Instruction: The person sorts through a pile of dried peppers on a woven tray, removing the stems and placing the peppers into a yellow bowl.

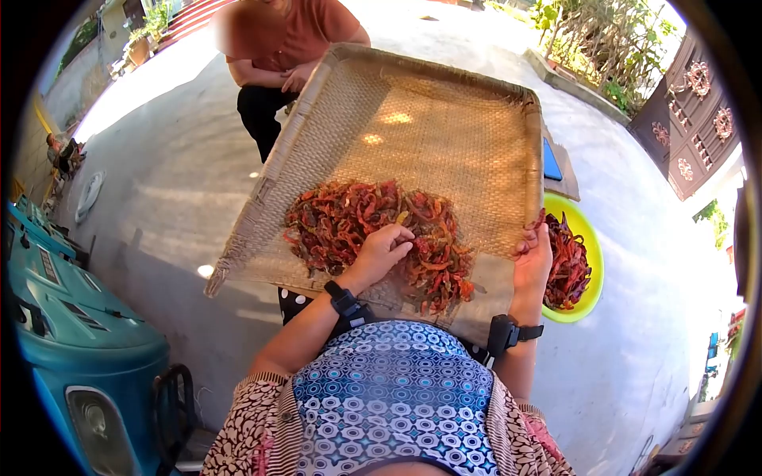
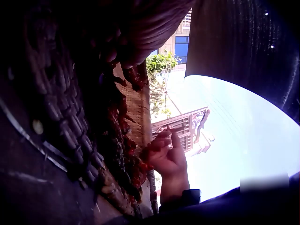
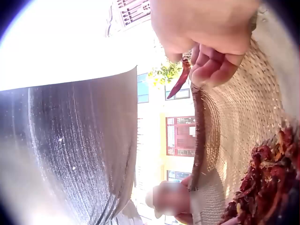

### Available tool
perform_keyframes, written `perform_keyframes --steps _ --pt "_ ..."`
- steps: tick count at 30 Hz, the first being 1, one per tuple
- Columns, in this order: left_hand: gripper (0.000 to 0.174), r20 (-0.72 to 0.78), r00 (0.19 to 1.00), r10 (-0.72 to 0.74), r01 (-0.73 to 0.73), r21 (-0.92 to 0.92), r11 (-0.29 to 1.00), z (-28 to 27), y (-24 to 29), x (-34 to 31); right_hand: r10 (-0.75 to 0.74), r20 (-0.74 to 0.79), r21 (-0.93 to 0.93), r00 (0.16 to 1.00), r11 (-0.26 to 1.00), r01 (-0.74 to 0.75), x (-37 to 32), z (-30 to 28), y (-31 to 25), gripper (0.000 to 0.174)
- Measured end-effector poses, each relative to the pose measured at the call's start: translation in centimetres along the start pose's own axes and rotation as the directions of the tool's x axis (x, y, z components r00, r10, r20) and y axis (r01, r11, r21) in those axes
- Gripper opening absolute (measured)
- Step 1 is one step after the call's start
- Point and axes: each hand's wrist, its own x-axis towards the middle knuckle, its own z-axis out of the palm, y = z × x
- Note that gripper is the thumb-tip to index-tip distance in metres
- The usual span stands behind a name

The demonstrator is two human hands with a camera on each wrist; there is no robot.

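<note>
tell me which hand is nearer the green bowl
Right. The right hand is at the edge of the tray, near the bowl; the left hand is farther, at the peppers.

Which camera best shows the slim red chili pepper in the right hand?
The right wrist view: the pepper sticks out large and clear from the right hand. The head view shows it tiny; in the left wrist view it's too small to tell.

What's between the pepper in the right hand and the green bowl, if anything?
Nothing visible. The right hand holds the red pepper at the woven tray's right rim, with the yellow-green bowl just beyond; the bowl's left edge is hidden.
</note>
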Motion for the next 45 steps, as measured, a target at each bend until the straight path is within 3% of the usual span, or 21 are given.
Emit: perform_keyframes --steps 1,2,4,6,8,11,12,15,23,26,29,32,35,37,39,42,45 --pt "0.018 0.003 1.0 0.006 -0.006 0.012 1.0 -0.1 0.1 0.0 0.03 -0.107 0.203 0.994 0.979 -0.008 -0.1 0.5 -0.9 0.021" --pt "0.017 0.007 1.0 0.012 -0.013 0.025 1.0 -0.1 0.1 0.0 0.067 -0.154 0.212 0.986 0.977 -0.034 -0.1 0.7 -1.1 0.021" --pt "0.017 0.017 1.0 -0.009 0.008 0.039 0.999 -0.2 0.6 0.0 0.063 -0.031 -0.081 0.998 0.995 -0.065 -0.6 0.4 0.1 0.02" --pt "0.017 0.015 1.0 -0.007 0.006 0.045 0.999 -0.1 0.5 0.0 0.139 0.142 -0.356 0.98 0.931 -0.081 -1.8 1.3 1.6 0.022" --pt "0.017 0.006 1.0 0.016 -0.017 0.046 0.999 0.0 -0.1 0.1 0.367 0.316 -0.731 0.875 0.682 -0.022 -3.9 4.3 1.9 0.024" --pt "0.017 0.02 0.999 0.028 -0.029 0.039 0.999 0.0 -0.2 0.0 0.236 0.528 -0.834 0.816 0.327 0.445 -5.8 6.4 4.2 0.027" --pt "0.016 0.018 0.999 0.043 -0.043 -0.014 0.999 0.0 -0.2 0.1 0.251 0.533 -0.831 0.808 0.336 0.444 -5.7 6.5 4.6 0.027" --pt "0.015 0.068 0.993 -0.1 0.106 -0.086 0.991 -0.2 0.1 0.0 0.302 0.539 -0.822 0.786 0.391 0.413 -5.1 6.0 6.1 0.027" --pt "0.018 0.141 0.987 -0.081 0.091 -0.068 0.994 -0.3 0.0 0.2 0.391 0.532 -0.723 0.751 0.672 0.162 -4.8 5.0 6.3 0.02" --pt "0.02 0.153 0.988 -0.012 0.013 -0.007 1.0 -0.6 0.2 0.0 0.409 0.389 -0.793 0.825 0.605 0.074 -4.3 4.9 3.6 0.019" --pt "0.022 0.213 0.977 0.02 -0.049 0.129 0.99 -0.8 0.7 -0.1 0.337 0.324 -0.677 0.884 0.735 -0.033 -2.5 2.6 1.7 0.014" --pt "0.022 0.248 0.967 0.056 -0.121 0.257 0.959 -0.4 0.6 0.0 0.028 0.192 -0.303 0.981 0.952 0.033 -1.2 0.8 0.3 0.013" --pt "0.019 0.274 0.959 0.076 -0.166 0.323 0.932 -0.1 0.7 -0.1 -0.101 0.045 -0.334 0.994 0.936 0.11 -1.9 1.9 -0.6 0.012" --pt "0.016 0.277 0.959 0.064 -0.157 0.327 0.932 -0.1 1.0 -0.2 -0.042 0.283 -0.584 0.958 0.785 0.207 -1.7 0.9 1.2 0.02" --pt "0.012 0.261 0.965 0.038 -0.12 0.308 0.944 -0.1 1.1 -0.2 0.091 0.502 -0.745 0.86 0.55 0.377 -3.0 1.3 2.9 0.024" --pt "0.008 0.227 0.969 0.101 -0.154 0.229 0.961 0.0 1.2 -0.3 0.184 0.614 -0.777 0.768 0.313 0.547 -5.1 3.3 3.0 0.024" --pt "0.01 0.204 0.974 0.103 -0.132 0.133 0.982 -0.4 0.6 0.0 0.201 0.695 -0.712 0.691 0.333 0.618 -4.4 2.9 4.5 0.02"
